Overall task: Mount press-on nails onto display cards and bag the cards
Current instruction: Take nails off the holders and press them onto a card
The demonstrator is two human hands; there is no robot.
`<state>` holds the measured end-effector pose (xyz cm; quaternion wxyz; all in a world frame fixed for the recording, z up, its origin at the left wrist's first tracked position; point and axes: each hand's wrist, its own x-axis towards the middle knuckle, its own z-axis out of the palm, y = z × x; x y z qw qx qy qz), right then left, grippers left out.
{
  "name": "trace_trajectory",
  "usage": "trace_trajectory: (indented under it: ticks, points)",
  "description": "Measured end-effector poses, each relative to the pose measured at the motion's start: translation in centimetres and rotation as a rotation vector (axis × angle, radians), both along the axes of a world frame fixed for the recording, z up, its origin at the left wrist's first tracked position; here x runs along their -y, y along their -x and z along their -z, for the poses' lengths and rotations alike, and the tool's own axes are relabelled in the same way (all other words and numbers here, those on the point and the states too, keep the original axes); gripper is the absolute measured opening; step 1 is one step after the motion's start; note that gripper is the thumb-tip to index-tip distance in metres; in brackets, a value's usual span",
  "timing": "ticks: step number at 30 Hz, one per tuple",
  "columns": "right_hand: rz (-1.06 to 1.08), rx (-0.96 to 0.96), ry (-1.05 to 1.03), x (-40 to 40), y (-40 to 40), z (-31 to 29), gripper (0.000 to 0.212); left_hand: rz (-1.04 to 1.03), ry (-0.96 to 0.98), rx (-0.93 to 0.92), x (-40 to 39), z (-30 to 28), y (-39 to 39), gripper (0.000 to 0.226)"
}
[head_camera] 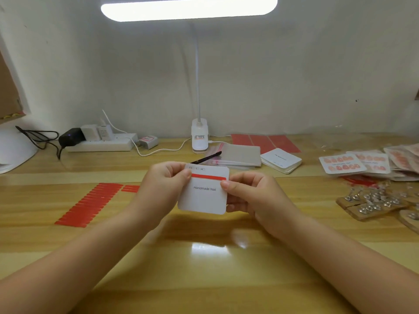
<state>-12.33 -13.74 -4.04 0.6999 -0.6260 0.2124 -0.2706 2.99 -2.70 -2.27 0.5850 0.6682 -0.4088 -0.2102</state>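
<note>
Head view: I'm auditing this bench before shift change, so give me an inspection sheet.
Surface: glossy wooden table.
Job's things: white "Handmade Nail" display card with red strip; red adhesive strips; stacked white blank cards; finished nail cards; clear zip bags.
Clutter: black pen; metal pieces on wooden boards.
Hands: left hand, right hand pinch card.
Cables: white power strip, chargers.
Surroundings: white clip lamp, wall.

White card [204,196] w/ red strip [208,177] held above wooden table [204,257], left hand [163,184] pinching top-left corner, right hand [247,193] gripping right edge, red strips [88,206] at left, lamp [199,137] behind
</note>
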Motion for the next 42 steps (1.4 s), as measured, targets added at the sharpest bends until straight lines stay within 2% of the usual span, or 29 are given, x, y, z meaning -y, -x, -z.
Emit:
trace_trajectory:
  ticks: [7,19,32,34,35,38,39,40,42]
  points:
    - [0.061,0.067,-0.072,-0.1,-0.4,1.4,0.011,-0.013,0.031,-0.11,0.1,0.3,-0.3,0.033]
    - [0.075,0.125,-0.097,-0.4,-0.4,1.5,0.02,-0.03,0.138,-0.13,0.2,1.0,-0.2,0.032]
    - [0.084,0.144,-0.07,-0.6,-0.2,1.5,0.02,-0.067,0.064,-0.031,0.6,2.2,0.0,0.022]
    - [0.128,0.123,-0.056,-0.7,-0.3,1.6,0.015,-0.115,0.049,0.042,0.5,2.4,0.1,0.015]
    - [0.151,0.113,-0.046,-0.8,-0.4,1.6,0.013,-0.161,0.031,0.157,0.4,2.5,0.2,0.014]
    - [0.185,0.092,0.016,-1.2,-0.5,1.6,0.012,-0.311,0.073,0.778,0.0,2.5,0.2,0.033]
    - [0.183,0.089,0.042,-1.3,-0.5,1.6,0.012,-0.306,0.112,0.895,0.0,2.4,0.4,0.036]
    - [0.18,0.088,0.061,-1.5,-0.5,1.6,0.012,-0.287,0.13,0.942,-0.1,2.3,0.7,0.038]
    - [0.175,0.097,0.07,-1.6,-0.5,1.6,0.012,-0.268,0.139,0.922,-0.1,2.3,1.1,0.045]
